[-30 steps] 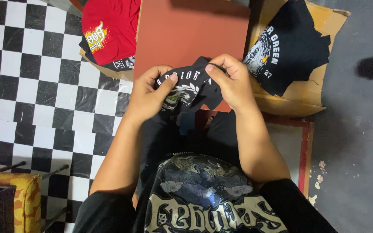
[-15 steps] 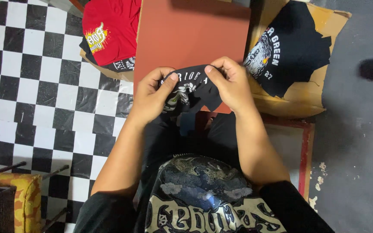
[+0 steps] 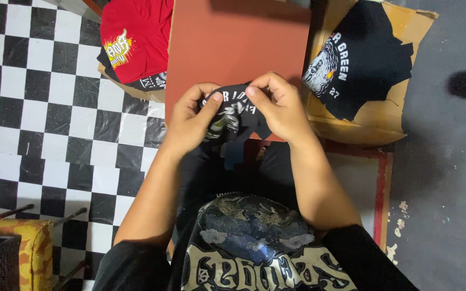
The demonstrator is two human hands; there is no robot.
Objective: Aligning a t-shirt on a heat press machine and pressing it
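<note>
I've got both hands, left hand [image 3: 190, 121] and right hand [image 3: 278, 108], with fingers pinching the black printed garment [image 3: 233, 113]; I'd keep its top edge taut and level.

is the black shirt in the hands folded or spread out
Folded: the black shirt is bunched small between the left hand and right hand.

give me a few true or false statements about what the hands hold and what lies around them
1. Both hands grip one black printed garment. True.
2. The left hand rests flat on the floor. False: it pinches the garment, as does the right hand.
3. A red shirt lies on the pile to the left of the reddish-brown board. True.
4. The shirt on the cardboard at right is white. False: that black shirt bears a pale print.
5. The floor at left is black-and-white checkered. True.
</note>
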